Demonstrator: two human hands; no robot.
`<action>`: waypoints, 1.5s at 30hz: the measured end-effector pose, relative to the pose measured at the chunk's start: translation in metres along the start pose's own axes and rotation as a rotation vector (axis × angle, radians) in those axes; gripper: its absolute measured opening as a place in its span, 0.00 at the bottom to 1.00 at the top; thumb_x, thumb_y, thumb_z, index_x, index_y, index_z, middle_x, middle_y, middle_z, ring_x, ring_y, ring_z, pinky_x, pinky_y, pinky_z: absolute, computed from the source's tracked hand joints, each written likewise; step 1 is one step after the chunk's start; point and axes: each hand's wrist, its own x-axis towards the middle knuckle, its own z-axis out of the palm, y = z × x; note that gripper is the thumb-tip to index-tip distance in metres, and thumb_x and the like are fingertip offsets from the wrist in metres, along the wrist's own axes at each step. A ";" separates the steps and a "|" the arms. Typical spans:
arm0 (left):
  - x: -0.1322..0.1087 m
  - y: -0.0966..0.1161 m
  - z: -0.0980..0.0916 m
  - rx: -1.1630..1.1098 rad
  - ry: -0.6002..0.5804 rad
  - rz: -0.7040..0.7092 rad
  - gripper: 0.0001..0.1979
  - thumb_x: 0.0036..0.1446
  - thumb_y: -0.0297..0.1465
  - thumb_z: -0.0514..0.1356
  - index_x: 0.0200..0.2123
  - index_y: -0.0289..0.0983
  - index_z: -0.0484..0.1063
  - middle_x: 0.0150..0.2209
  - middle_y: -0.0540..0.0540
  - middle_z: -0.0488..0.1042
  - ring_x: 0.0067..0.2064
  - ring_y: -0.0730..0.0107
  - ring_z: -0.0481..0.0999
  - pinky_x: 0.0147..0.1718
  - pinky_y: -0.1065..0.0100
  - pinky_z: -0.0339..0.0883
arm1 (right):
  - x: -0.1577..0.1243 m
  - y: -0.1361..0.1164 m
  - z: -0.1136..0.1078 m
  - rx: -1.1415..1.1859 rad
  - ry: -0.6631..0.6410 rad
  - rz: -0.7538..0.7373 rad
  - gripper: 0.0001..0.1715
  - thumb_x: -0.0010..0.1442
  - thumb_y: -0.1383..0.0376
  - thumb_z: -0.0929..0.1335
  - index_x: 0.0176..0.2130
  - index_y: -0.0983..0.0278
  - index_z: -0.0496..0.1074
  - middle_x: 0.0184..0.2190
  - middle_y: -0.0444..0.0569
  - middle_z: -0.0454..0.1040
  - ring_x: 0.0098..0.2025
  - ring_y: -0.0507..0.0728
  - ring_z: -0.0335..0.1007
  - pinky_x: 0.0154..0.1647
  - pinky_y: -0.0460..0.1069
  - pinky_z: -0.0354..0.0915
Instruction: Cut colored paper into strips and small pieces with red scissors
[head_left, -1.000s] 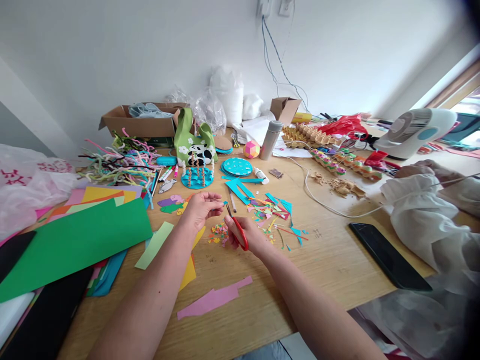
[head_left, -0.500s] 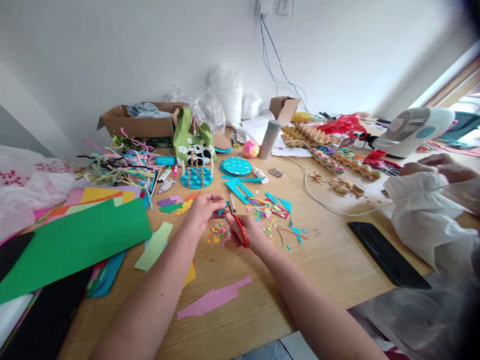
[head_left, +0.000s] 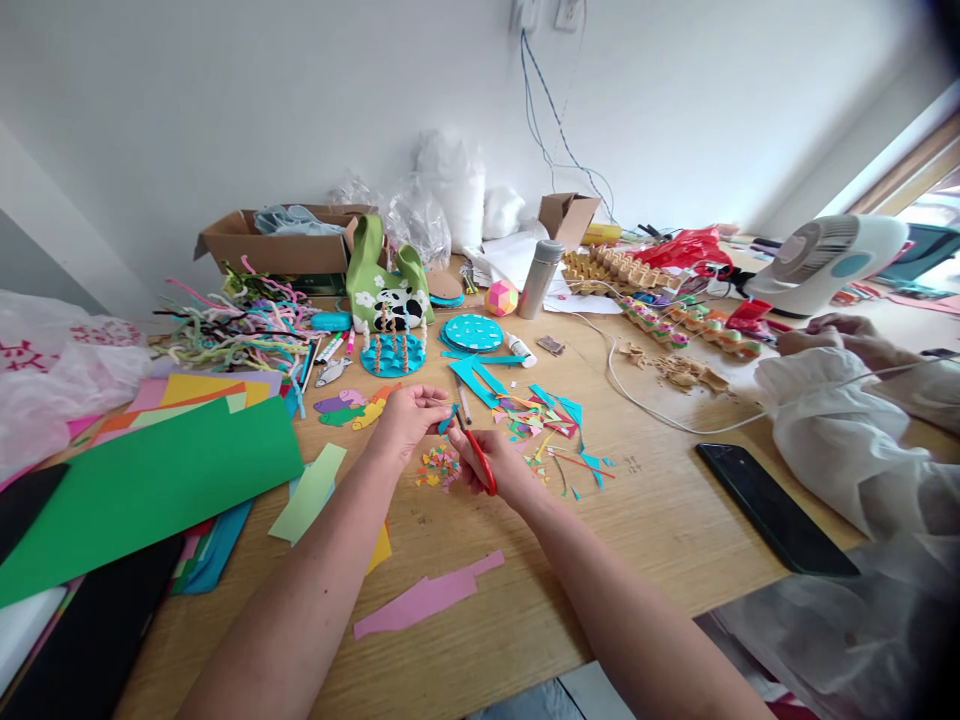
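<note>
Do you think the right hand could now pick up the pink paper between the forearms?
Probably not easily: the right hand holds red-handled scissors, though the pink paper lies uncovered nearby.

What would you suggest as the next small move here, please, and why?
Probably one small, careful snip at the blue paper piece with the red-handled scissors: the left hand pinches the paper, and the right hand holds the scissors right beside it. Whether they already touch is too small to tell.

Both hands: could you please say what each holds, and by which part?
The right hand holds scissors by the red handle; the left hand holds blue paper, exact spot unclear.
</note>
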 end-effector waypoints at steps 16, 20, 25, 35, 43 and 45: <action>0.000 0.000 -0.001 0.022 -0.022 0.008 0.10 0.43 0.17 0.63 0.31 0.29 0.72 0.22 0.49 0.75 0.22 0.73 0.74 0.24 0.72 0.70 | 0.003 0.006 -0.001 -0.004 0.000 -0.038 0.34 0.54 0.39 0.66 0.20 0.64 0.62 0.12 0.42 0.66 0.13 0.48 0.61 0.13 0.42 0.55; 0.000 -0.001 -0.001 0.019 -0.029 0.010 0.10 0.42 0.17 0.64 0.31 0.30 0.72 0.22 0.48 0.75 0.22 0.73 0.75 0.24 0.71 0.71 | 0.003 0.006 -0.001 0.005 0.000 -0.033 0.33 0.54 0.39 0.66 0.20 0.64 0.62 0.12 0.42 0.66 0.12 0.48 0.61 0.12 0.42 0.54; 0.001 -0.001 -0.001 0.019 -0.029 0.005 0.10 0.42 0.17 0.64 0.31 0.30 0.72 0.22 0.48 0.75 0.22 0.73 0.75 0.24 0.72 0.71 | 0.002 0.006 0.000 0.011 0.002 -0.010 0.34 0.54 0.38 0.66 0.19 0.64 0.62 0.12 0.41 0.65 0.12 0.48 0.60 0.12 0.42 0.54; 0.000 0.000 -0.003 0.011 -0.057 -0.040 0.12 0.40 0.18 0.67 0.32 0.31 0.73 0.24 0.47 0.75 0.24 0.72 0.76 0.27 0.68 0.74 | -0.001 0.000 0.001 0.042 0.008 0.008 0.34 0.54 0.38 0.66 0.18 0.64 0.62 0.12 0.41 0.65 0.12 0.47 0.59 0.12 0.42 0.54; -0.002 0.000 -0.006 -0.013 -0.132 -0.119 0.12 0.43 0.19 0.65 0.34 0.31 0.72 0.25 0.48 0.75 0.24 0.71 0.76 0.27 0.65 0.74 | -0.005 -0.007 -0.001 0.062 0.035 0.020 0.34 0.53 0.38 0.66 0.19 0.63 0.62 0.11 0.41 0.64 0.11 0.48 0.59 0.11 0.42 0.52; -0.002 0.000 -0.006 -0.018 -0.135 -0.124 0.12 0.42 0.19 0.65 0.34 0.32 0.72 0.25 0.49 0.75 0.24 0.72 0.76 0.27 0.66 0.73 | -0.006 -0.009 0.000 0.065 0.033 0.019 0.34 0.53 0.38 0.66 0.18 0.63 0.62 0.11 0.41 0.64 0.11 0.47 0.59 0.11 0.42 0.53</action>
